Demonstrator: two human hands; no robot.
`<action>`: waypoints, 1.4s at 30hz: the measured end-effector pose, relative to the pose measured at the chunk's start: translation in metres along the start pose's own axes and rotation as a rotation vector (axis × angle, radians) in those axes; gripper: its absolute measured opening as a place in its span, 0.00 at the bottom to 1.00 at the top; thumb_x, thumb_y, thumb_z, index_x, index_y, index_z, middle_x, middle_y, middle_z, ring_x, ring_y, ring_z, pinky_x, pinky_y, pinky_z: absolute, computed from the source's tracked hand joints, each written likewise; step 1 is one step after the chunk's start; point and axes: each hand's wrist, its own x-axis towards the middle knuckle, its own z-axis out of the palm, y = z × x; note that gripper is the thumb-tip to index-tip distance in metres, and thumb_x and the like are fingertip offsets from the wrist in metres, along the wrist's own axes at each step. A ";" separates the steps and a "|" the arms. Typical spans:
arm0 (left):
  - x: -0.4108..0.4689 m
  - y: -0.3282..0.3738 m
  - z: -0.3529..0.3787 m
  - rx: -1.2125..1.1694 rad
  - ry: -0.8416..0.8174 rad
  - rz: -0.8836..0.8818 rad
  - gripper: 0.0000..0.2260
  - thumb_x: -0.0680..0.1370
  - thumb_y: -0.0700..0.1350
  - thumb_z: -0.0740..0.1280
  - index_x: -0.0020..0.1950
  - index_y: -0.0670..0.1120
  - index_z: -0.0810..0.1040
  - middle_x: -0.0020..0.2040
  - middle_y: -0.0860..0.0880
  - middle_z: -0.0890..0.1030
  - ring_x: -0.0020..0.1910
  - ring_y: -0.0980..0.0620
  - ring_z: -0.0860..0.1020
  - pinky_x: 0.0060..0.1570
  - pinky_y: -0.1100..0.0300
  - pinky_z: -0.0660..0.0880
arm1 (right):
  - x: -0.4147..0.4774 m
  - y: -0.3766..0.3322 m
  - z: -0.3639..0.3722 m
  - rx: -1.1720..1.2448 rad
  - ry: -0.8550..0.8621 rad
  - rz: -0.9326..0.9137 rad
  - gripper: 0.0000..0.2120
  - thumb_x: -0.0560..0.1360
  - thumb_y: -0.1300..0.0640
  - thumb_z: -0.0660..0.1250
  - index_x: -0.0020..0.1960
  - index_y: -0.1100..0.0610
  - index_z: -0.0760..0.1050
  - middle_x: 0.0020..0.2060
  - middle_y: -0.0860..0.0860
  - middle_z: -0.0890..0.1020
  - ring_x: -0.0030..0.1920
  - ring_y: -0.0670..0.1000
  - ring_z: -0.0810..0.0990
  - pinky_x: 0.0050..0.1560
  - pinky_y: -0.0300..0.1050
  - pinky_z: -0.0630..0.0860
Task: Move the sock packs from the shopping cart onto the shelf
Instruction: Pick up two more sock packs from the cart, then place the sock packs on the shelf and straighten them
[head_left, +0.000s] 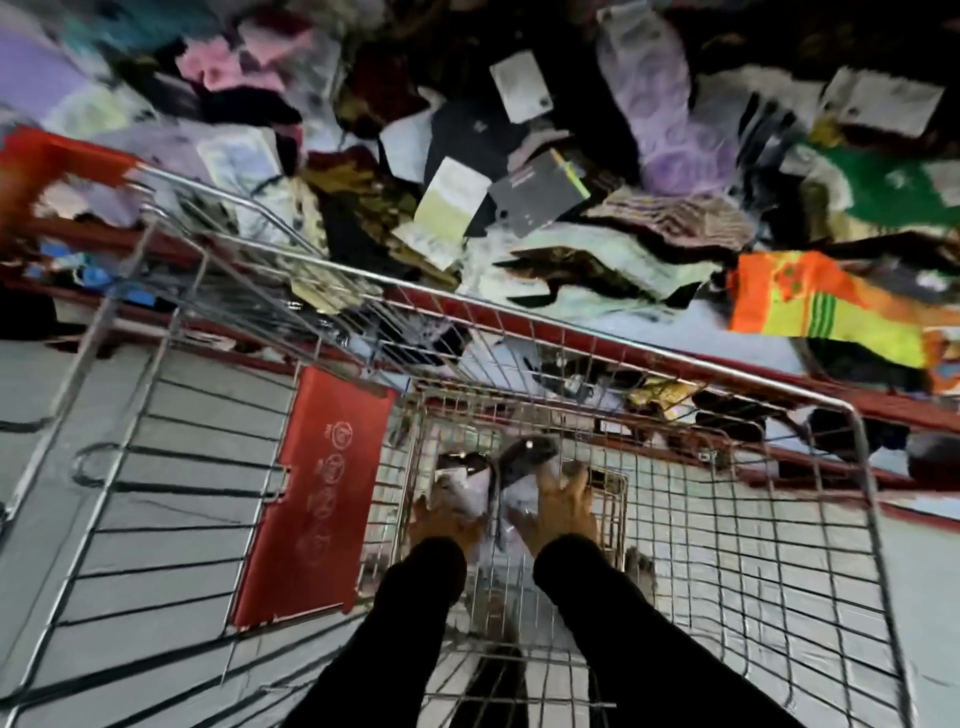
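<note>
Both my arms in black sleeves reach down into the wire shopping cart (649, 348). My left hand (444, 525) and my right hand (563, 512) lie on sock packs (498, 475) at the cart's bottom, clear plastic with dark and grey socks inside. The fingers curl around the packs' edges. The frame is blurred, so the exact grip is unclear. Beyond the cart's far rim lies the shelf (769, 343), heaped with many loose socks and sock packs in mixed colours.
A red plastic child-seat flap (317, 499) stands at the left inside the cart. An orange and yellow sock (810, 301) lies on the shelf at the right. The shelf has a red front edge (883, 410). Grey floor shows through the cart's wire.
</note>
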 end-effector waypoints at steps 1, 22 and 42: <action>0.006 -0.003 0.005 0.013 0.008 -0.008 0.30 0.81 0.58 0.64 0.78 0.45 0.63 0.76 0.45 0.70 0.76 0.42 0.67 0.70 0.53 0.69 | 0.005 0.001 0.007 -0.009 -0.011 0.008 0.41 0.75 0.34 0.63 0.79 0.47 0.48 0.79 0.63 0.45 0.79 0.67 0.52 0.68 0.61 0.71; -0.089 0.026 -0.050 -0.523 0.368 0.124 0.44 0.53 0.64 0.79 0.63 0.45 0.72 0.60 0.46 0.80 0.58 0.45 0.80 0.61 0.56 0.77 | -0.092 0.014 -0.102 0.190 0.238 -0.050 0.68 0.63 0.31 0.74 0.78 0.65 0.34 0.80 0.64 0.46 0.80 0.61 0.52 0.77 0.54 0.60; -0.301 0.176 -0.220 -0.860 0.868 1.019 0.41 0.65 0.40 0.83 0.72 0.44 0.63 0.68 0.48 0.68 0.63 0.54 0.70 0.64 0.67 0.74 | -0.236 0.006 -0.349 0.748 1.182 -0.650 0.48 0.60 0.51 0.83 0.70 0.55 0.58 0.63 0.48 0.65 0.64 0.49 0.69 0.64 0.37 0.68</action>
